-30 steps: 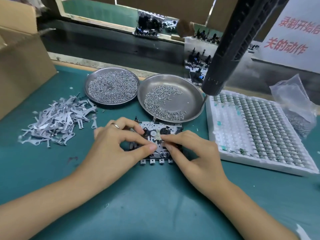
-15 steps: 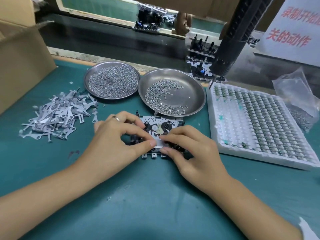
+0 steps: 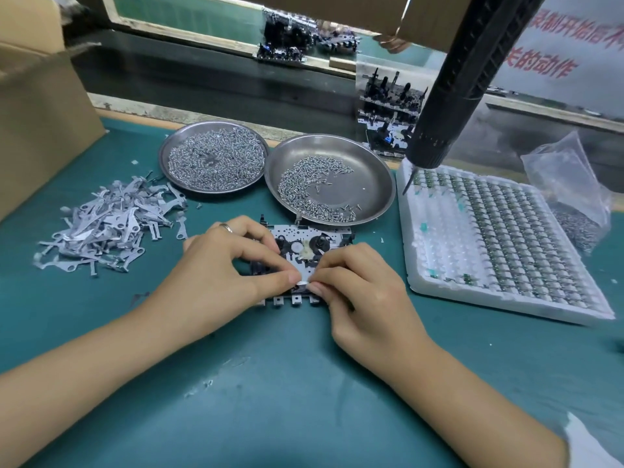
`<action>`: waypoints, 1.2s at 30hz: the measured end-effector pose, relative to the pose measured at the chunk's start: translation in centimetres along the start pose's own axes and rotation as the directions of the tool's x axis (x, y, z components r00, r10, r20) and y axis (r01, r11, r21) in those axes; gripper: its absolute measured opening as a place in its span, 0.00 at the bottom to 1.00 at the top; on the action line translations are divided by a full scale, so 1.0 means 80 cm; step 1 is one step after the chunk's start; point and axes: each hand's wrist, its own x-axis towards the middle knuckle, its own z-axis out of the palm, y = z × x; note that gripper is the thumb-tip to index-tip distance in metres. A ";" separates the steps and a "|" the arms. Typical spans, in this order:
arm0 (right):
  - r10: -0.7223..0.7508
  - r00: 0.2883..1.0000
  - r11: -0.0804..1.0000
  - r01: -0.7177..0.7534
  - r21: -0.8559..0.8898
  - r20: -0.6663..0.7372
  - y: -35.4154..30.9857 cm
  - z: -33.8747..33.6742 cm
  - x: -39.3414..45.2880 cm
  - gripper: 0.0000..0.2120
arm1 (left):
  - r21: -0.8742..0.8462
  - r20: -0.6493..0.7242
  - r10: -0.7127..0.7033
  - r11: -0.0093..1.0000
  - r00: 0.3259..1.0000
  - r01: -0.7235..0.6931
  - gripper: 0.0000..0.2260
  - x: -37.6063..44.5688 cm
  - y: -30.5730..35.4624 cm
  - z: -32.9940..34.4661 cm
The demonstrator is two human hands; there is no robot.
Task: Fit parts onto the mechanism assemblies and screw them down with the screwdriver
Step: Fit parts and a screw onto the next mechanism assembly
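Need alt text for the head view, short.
Both hands, left and right, pinch a small part onto a mechanism on a green mat. Behind lie two screw dishes, loose metal levers, a parts tray and a hanging screwdriver.

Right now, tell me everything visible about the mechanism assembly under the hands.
The mechanism assembly is a flat, perforated, pale metal plate lying on the green mat, just in front of the right screw dish. Black gear-like wheels and a white one sit on top; square tabs line its near edge. The left hand and right hand cover its near part, fingertips pinching a small pale part there.
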 end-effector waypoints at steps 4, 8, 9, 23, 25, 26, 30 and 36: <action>0.126 0.991 0.975 -0.114 0.193 -0.052 0.002 -0.006 0.002 0.04 | 0.006 0.021 0.005 1.000 1.000 -0.005 0.07 0.002 0.001 -0.003; 0.294 0.947 0.912 -0.237 0.335 -0.130 0.007 -0.011 0.006 0.06 | -0.004 0.012 0.007 1.000 1.000 -0.007 0.11 0.000 0.002 -0.002; 0.319 0.937 0.902 -0.255 0.348 -0.140 0.007 -0.012 0.007 0.06 | -0.010 0.018 0.004 1.000 1.000 -0.003 0.12 0.000 0.003 -0.002; 0.327 0.924 0.895 -0.234 0.381 -0.200 0.009 -0.007 0.009 0.06 | 0.508 -0.340 0.127 0.858 0.932 0.068 0.14 0.076 -0.039 -0.057; 0.323 0.927 0.894 -0.232 0.383 -0.193 0.009 -0.008 0.009 0.06 | 0.589 -0.274 -0.018 0.788 0.962 0.182 0.16 0.097 -0.044 -0.062; 0.324 0.927 0.892 -0.233 0.386 -0.189 0.009 -0.008 0.009 0.06 | 0.602 -0.262 -0.071 0.768 0.963 0.220 0.15 0.104 -0.044 -0.061; 0.335 0.926 0.883 -0.244 0.401 -0.173 0.011 -0.007 0.009 0.07 | 0.632 -0.324 -0.097 0.718 0.941 0.291 0.08 0.115 -0.040 -0.055; 0.319 0.934 0.886 -0.232 0.400 -0.164 0.011 -0.006 0.008 0.06 | 0.630 -0.417 0.113 0.751 0.902 0.197 0.06 0.104 -0.044 -0.053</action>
